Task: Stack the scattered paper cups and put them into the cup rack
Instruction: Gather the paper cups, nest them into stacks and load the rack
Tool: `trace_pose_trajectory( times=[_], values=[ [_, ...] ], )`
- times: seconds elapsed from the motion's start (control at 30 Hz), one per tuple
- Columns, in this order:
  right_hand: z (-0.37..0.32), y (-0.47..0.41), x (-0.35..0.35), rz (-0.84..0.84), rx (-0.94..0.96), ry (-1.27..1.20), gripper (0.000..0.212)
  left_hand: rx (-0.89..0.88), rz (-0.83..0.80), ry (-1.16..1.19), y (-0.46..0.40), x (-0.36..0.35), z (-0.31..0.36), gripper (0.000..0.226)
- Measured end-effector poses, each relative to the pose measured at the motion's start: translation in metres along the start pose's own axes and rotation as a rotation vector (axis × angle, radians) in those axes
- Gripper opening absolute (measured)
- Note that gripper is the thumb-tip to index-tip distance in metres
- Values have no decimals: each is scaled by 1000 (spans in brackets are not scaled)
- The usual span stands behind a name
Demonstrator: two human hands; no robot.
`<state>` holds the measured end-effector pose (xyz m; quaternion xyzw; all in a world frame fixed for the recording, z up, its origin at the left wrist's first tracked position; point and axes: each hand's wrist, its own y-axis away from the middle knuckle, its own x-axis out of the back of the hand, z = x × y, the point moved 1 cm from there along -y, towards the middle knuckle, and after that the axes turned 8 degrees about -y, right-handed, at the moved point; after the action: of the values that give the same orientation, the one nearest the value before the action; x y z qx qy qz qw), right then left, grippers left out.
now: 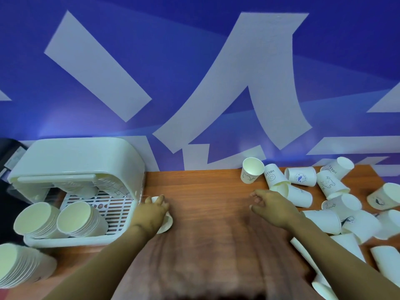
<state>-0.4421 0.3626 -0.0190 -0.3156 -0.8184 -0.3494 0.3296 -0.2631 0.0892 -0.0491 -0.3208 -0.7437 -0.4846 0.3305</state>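
Wood-grain brown surface (201,187): carries everything; its far edge meets a blue wall with pale grey shapes (194,61).
Cup rack: a white plastic cup rack with a raised domed lid and slotted floor (75,161) stands at the far left corner of the surface.
Stacks in rack: two nested stacks of white paper cups (62,221) lie at the rack's near edge, mouths toward the camera; further cup stacks (86,189) sit deeper under the lid.
Loose stack: another nested stack of white paper cups (19,265) lies at the near left edge of the surface, just outside the rack.
Left hand (154,210): its grip is curled round a single white paper cup (165,224) lying on the surface just beside the rack's right wall; the cup's rim shows below the palm.
Right hand (270,205): hangs over the middle of the surface, fingers loosely bent, grip holding nothing, just left of the pile.
Scattered cups: a heap of white paper cups with small printed drawings (337,200) covers the right side of the surface, most tipped on their sides and touching.
Upright cup: one white paper cup standing mouth up (251,169) is at the far edge, at the heap's left end.
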Motion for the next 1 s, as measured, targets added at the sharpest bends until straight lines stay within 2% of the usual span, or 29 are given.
trace_pose_trajectory(
  times=[0.13, 0.27, 0.4, 0.53, 0.67, 0.77, 0.87, 1.0],
  values=[
    [3, -16, 14, 70, -9, 27, 45, 66, 96, 419, -12, 25, 16, 52],
    [2, -38, 28, 149, -48, 30, 58, 47, 189, 646, -31, 46, 40, 42],
    [1, -59, 34, 233, -63, 13, 64, 48, 141, 965, -51, 62, 63, 30],
    [2, -75, 31, 260, -85, 52, 72, 99, -10, 1340, -67, 72, 79, 27],
    [13, -88, 22, 228, -90, 45, 84, 146, -90, 1365, -82, 70, 87, 23],
    [19, -98, 18, 193, -100, 44, 90, 173, -77, 1335, -89, 69, 89, 29],
    [21, -106, 15, 185, -96, 34, 92, 157, -4, 1254, -91, 69, 90, 55],
    [23, -114, 12, 195, -87, 4, 85, 18, 108, 1094, -87, 79, 102, 90]
  ],
)
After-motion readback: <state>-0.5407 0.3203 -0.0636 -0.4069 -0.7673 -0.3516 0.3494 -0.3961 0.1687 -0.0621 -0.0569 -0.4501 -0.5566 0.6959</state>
